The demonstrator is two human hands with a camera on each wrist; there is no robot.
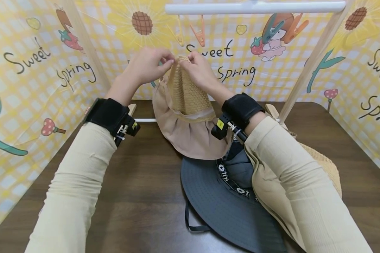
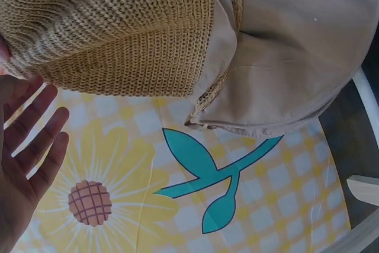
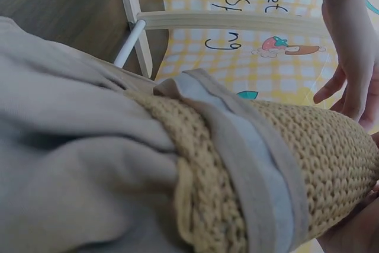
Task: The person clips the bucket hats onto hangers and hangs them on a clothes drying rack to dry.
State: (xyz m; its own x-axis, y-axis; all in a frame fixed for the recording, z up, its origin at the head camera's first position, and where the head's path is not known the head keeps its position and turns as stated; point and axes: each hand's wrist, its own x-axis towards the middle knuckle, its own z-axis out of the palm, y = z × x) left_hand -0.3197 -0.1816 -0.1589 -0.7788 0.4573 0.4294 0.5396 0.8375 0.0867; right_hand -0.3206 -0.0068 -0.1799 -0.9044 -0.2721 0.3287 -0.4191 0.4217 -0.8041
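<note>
A sun hat with a straw-knit crown (image 1: 185,88) and a beige cloth brim (image 1: 190,140) hangs brim-down between both hands. At the top of the crown, my right hand (image 1: 201,70) pinches the folded straw between thumb and fingers. My left hand (image 1: 150,65) is at the crown's left edge; in the left wrist view its fingers (image 2: 38,128) are extended and loosely spread beside the knit. A light band (image 3: 257,170) runs around the crown's base in the right wrist view. Below the sun hat's brim, a dark grey wide-brimmed hat (image 1: 215,196) lies on the table.
Overhead runs a white rod (image 1: 256,7) on wooden posts, carrying a yellow clip (image 1: 178,35), orange clips (image 1: 200,33) and a teal clip (image 1: 272,30). Another beige hat with straw (image 1: 324,165) lies under my right forearm. A black strap (image 1: 196,227) trails onto the brown table (image 1: 136,196).
</note>
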